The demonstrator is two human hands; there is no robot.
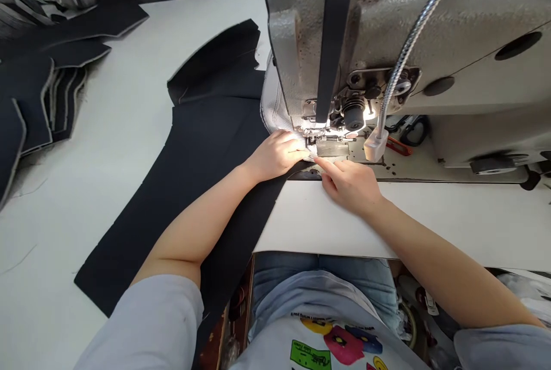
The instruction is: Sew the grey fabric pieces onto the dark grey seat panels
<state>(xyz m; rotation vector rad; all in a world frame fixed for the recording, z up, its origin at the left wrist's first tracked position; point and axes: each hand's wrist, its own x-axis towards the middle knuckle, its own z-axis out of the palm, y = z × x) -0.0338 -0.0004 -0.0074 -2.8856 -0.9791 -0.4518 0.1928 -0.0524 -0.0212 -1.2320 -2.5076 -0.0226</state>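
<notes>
A large black fabric piece (206, 140) lies across the table and under my left forearm, with a grey fabric panel (274, 97) beside it at the sewing machine (318, 54). My left hand (278, 155) is closed on the grey panel's edge just left of the presser foot (310, 139). Fingers bent, it bears down on the cloth. My right hand (350, 183) reaches in from the right, its index fingertip touching the fabric edge in front of the foot. Its thumb is apart from the index finger and the other fingers curl. The needle itself cannot be made out.
Stacked dark fabric pieces (34, 94) lie on the left of the white table (129, 60). Scissors (413, 129) and an orange-handled tool (398, 146) rest under the machine arm. A lamp (376, 145) on a flexible metal neck hangs close above my right hand.
</notes>
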